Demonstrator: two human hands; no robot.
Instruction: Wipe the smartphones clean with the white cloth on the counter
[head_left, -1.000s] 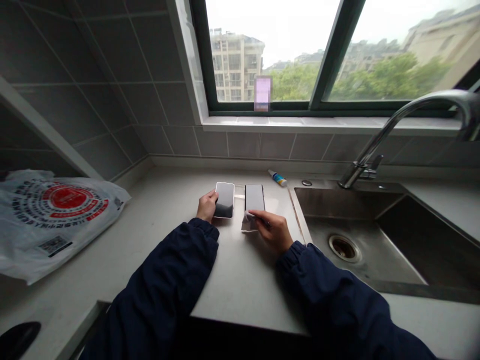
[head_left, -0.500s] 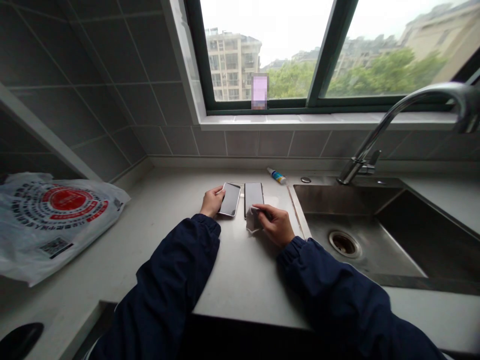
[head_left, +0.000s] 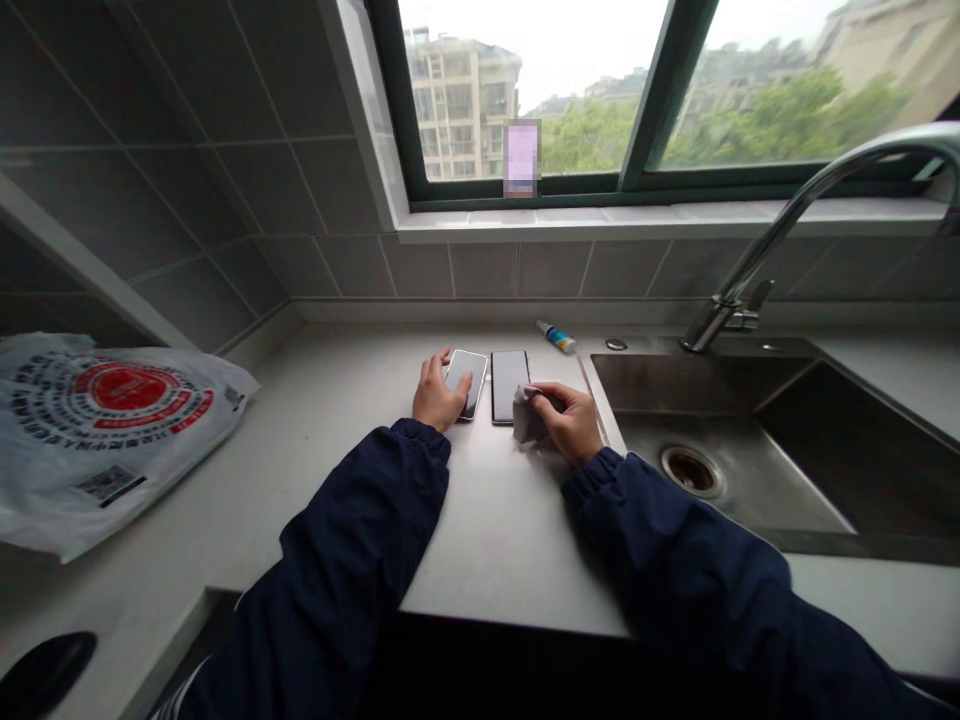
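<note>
Two smartphones, one grey cloth, go easy on the glass

So my right hand [head_left: 576, 422], just right of centre, is pinching a crumpled grey cloth [head_left: 529, 424] at the lower right corner of the dark-rimmed smartphone [head_left: 509, 376], which lies mid-frame on the pale countertop [head_left: 487, 520]. My left hand [head_left: 439, 396] is spread over the white-rimmed smartphone [head_left: 475, 376] just left of that, thumb across the screen; can't tell if it's really gripping. IMO: soft fold against the glass, light pressure, steady the phone by its edges, since thumbs probably smudge. I'd also mind the steel sink [head_left: 750, 440] at right, bad place for a slip. The small tube [head_left: 556, 336] farther up, near the wall, shouldn't get in the way tbh.
</note>
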